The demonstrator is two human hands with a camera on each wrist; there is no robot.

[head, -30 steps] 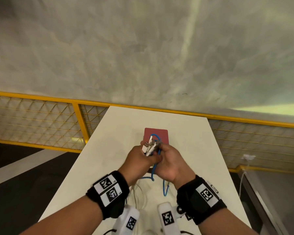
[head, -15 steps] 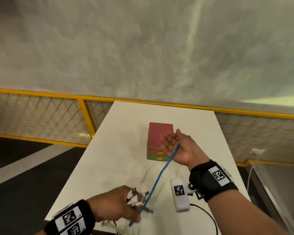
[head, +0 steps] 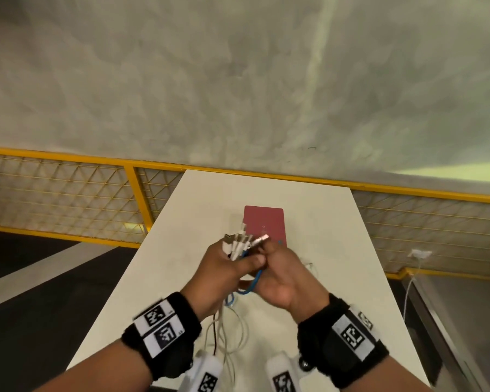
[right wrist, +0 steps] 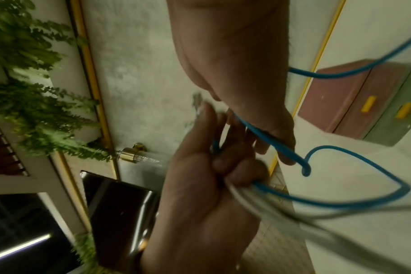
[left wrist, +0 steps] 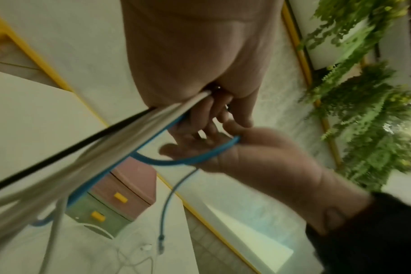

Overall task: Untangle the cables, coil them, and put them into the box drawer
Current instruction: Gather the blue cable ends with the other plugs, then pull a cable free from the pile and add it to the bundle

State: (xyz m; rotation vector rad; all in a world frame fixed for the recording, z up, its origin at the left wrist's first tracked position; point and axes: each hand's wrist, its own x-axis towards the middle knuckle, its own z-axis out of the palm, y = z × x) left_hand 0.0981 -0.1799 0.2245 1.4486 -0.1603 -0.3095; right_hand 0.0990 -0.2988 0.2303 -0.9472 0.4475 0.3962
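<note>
My left hand [head: 227, 267] grips a bundle of white cables [left wrist: 106, 153] plus one black cable [left wrist: 59, 157]. Their plugs [head: 241, 240] stick up above the fist. My right hand [head: 280, 275] is pressed against it, with fingers curled round a blue cable [head: 252, 284] that loops across the palm [left wrist: 188, 161]. The blue cable's free end [left wrist: 161, 241] hangs above the table. Both hands hover just in front of the drawer box [head: 265, 224], which has a red top. Its pink and green drawers [left wrist: 120, 200] have yellow handles and look closed.
Loose white cable loops [head: 232, 335] trail from the left hand onto the white table [head: 181, 250]. A yellow mesh railing [head: 136, 193] runs behind the table's far edge, before a concrete wall. A white lead [head: 420, 253] hangs at the right.
Half a second ago my left hand was low near the table's front edge, stretching the blue cable from my open right palm. Both hands have come together again before the box.
</note>
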